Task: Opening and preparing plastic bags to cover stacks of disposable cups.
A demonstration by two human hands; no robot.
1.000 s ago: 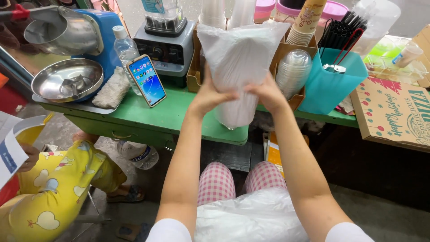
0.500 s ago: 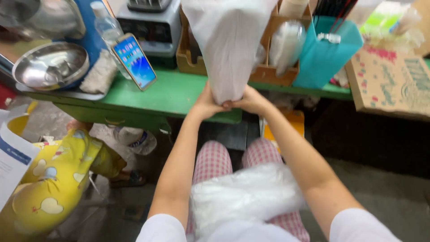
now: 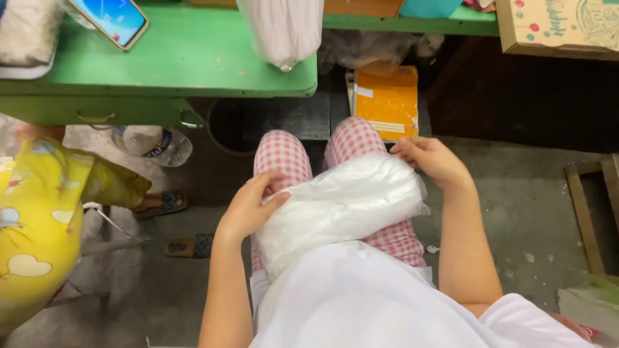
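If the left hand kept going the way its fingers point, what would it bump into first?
The left hand points right, straight at the clear plastic bag on the lap. Its fingertips already seem to touch the bag, so it would meet that first.

Scuffed grey concrete floor (image 3: pixel 516 187), a green painted worktop (image 3: pixel 193 61) with a drawer up top, dark underneath it

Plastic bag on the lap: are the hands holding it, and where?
Yes. The left hand grips the clear plastic bag at its left end; the right hand touches its upper right end.
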